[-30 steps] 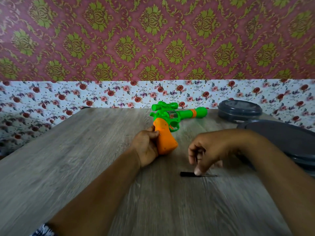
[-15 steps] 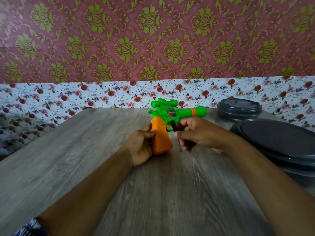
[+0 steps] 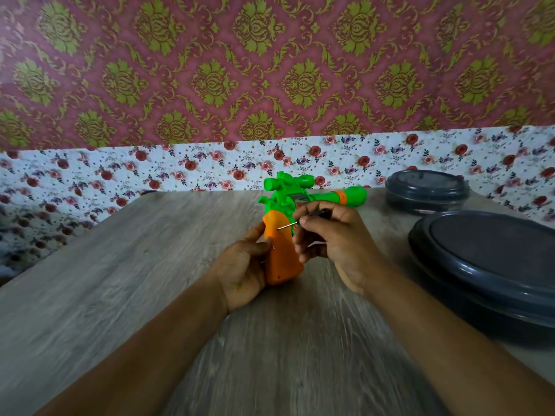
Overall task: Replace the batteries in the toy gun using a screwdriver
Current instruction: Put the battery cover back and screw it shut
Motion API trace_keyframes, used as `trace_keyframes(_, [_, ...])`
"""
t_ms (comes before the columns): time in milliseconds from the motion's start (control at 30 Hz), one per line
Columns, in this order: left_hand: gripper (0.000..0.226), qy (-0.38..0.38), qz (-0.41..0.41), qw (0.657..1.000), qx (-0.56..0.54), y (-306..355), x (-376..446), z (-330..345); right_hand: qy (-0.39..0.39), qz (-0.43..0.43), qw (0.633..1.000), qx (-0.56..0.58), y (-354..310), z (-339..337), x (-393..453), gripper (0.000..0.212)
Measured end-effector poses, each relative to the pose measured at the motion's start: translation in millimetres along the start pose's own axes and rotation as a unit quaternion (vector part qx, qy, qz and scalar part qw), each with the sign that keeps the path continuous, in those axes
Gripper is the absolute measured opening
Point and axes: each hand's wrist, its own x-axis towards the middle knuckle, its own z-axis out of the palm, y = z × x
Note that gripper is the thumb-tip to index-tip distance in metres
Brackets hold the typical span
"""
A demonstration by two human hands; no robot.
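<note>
Mid-table: left hand grasping toy gun grip, right hand pinching screwdriver against it; 2 dark containers crowding right edge

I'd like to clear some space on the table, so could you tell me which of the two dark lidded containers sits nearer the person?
The larger container, at the right edge; the smaller container sits farther back by the wall.

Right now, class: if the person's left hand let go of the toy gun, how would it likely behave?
The toy gun looks like hollow moulded plastic, so probably light and stiff. It stands on its narrow orange grip with scope and barrel above, so it would likely tip over.
</note>
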Motion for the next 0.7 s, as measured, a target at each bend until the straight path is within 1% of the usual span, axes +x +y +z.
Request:
trace_keyframes(233, [0.048,0.006,-0.005,1.0,-0.026,-2,5,-5,0.018,-0.031,0.998,-0.048,3,4,0,0.025])
trace_keyframes(367, [0.047,-0.003,0.001,1.0,-0.031,-3,6,-4,0.025,-0.04,0.995,-0.084,9,2,2,0.021])
trace_keyframes(533, [0.046,-0.02,-0.003,1.0,-0.019,-1,2,-1,0.014,-0.038,0.994,-0.101,14,2,3,0.016])
trace_keyframes(700, [0.048,-0.007,-0.008,1.0,-0.025,1,-1,1,-0.003,-0.035,0.991,-0.131,13,3,1,0.016])
